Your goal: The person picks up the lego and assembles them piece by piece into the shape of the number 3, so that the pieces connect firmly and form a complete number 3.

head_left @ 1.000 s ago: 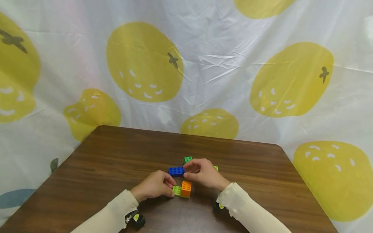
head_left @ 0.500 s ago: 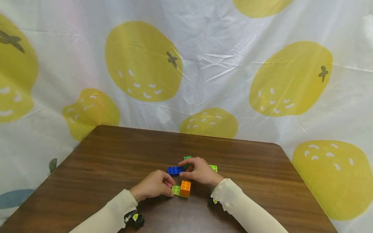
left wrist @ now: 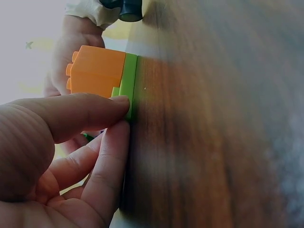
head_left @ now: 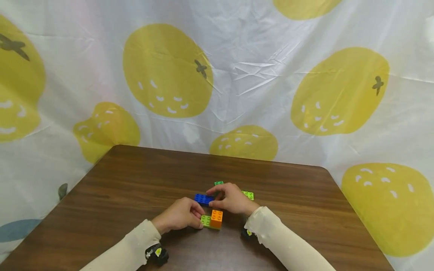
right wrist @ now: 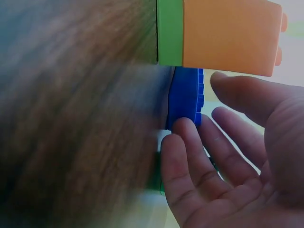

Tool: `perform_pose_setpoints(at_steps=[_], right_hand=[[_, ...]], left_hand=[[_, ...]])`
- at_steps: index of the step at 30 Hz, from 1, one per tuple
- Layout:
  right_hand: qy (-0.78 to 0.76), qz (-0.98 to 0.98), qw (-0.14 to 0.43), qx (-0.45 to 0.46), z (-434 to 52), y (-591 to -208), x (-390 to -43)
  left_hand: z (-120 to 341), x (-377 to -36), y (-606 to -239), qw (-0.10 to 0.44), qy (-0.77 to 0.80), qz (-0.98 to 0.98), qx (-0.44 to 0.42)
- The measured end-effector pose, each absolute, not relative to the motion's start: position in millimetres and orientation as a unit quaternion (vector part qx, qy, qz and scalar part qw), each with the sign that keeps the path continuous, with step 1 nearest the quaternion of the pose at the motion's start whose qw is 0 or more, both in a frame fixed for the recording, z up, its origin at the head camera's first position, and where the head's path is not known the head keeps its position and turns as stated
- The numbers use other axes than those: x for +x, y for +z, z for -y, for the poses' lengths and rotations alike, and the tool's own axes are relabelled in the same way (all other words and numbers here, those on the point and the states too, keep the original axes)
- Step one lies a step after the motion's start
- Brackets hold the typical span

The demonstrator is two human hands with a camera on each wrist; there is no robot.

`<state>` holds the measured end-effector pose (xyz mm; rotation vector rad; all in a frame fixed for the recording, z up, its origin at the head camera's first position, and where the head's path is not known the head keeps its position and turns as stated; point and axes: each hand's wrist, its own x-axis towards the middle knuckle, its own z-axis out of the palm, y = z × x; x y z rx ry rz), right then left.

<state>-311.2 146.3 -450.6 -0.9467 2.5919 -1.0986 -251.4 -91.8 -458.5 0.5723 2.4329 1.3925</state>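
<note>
My left hand pinches the left end of a light green toy brick between thumb and fingers. The brick lies low on the table, with a taller orange brick on its right half. Just behind, my right hand reaches over the right end of a blue brick. In the right wrist view its fingertips are at the end of the blue brick, while the thumb stands apart from it. The right hand partly hides the blue brick and a green brick behind.
Another light green brick lies beyond the right hand, partly covered by it. The brown wooden table reaches back to a white curtain printed with yellow fruit. Dark wrist devices sit below the cream sleeves.
My right hand has moved a little left over the blue brick, which has turned slightly. More of the light green brick at right now shows. The left hand keeps its place.
</note>
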Motion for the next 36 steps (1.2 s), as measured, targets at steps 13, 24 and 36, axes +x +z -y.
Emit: perform_pose_setpoints(at_steps=[13, 24, 36], right_hand=[[-0.294, -0.896, 0.054, -0.329, -139.2, -450.1, -307.1], [-0.318, -0.898, 0.063, -0.297, -140.1, -452.4, -312.6], [-0.351, -0.889, 0.058, -0.288, -147.4, -447.6, -306.7]], left_hand=[[91.6, -251.9, -462.2, 0.145, 0.48, -0.845, 0.187], [90.8, -253.3, -462.0, 0.141, 0.479, -0.845, 0.19], [91.2, -254.3, -462.5, 0.142, 0.484, -0.842, 0.191]])
